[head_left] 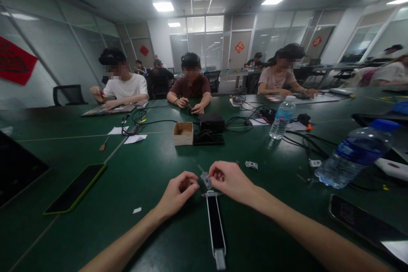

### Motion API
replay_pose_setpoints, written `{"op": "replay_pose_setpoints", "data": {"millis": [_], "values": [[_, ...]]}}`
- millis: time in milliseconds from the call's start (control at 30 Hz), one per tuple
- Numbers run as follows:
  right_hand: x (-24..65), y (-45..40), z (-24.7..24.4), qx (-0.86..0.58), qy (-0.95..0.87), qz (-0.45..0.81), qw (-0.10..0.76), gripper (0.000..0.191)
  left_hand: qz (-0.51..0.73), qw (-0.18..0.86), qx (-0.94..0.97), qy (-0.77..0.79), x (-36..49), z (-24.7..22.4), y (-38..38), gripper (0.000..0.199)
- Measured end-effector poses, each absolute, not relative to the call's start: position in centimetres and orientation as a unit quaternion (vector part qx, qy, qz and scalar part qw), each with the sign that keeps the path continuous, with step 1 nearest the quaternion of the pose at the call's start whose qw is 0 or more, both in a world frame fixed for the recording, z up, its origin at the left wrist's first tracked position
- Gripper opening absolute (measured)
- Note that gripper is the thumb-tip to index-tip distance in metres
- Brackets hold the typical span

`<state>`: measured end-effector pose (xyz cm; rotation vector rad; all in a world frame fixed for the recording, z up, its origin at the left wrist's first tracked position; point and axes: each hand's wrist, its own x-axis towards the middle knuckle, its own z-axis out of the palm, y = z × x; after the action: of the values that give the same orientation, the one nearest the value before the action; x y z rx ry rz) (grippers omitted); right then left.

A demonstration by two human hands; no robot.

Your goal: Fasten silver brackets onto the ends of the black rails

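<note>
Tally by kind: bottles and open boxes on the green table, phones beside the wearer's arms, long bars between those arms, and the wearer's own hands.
Bottles: 2
Open box: 1
Phones: 2
Bar: 1
Hands: 2
Total: 8

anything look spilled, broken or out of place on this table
Nothing looks clearly spilled or broken. The large water bottle at right appears to lean, though wide-lens stretching near the picture's edge may explain that. A small white scrap beside the left forearm lies apart from everything else, perhaps stray.
</note>
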<state>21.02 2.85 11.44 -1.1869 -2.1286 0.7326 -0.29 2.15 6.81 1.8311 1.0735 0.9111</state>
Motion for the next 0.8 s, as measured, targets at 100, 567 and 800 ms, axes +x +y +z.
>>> {"op": "replay_pose_setpoints", "data": {"millis": [100, 567, 800], "values": [[19.3, 2.0, 10.3, -0.427, -0.796, 0.274, 0.329, 0.003, 0.388, 0.440, 0.695, 0.416, -0.3, 6.6, 2.2, 0.033], [23.7, 3.1, 13.4, -0.441, -0.855, 0.270, 0.051, 0.018, 0.263, 0.510, 0.624, 0.531, -1.6, 7.1, 3.8, 0.022], [24.3, 3.4, 12.6, -0.430, -0.859, 0.269, -0.072, 0.014, 0.241, 0.514, 0.631, 0.528, -1.5, 7.1, 3.9, 0.024]]}}
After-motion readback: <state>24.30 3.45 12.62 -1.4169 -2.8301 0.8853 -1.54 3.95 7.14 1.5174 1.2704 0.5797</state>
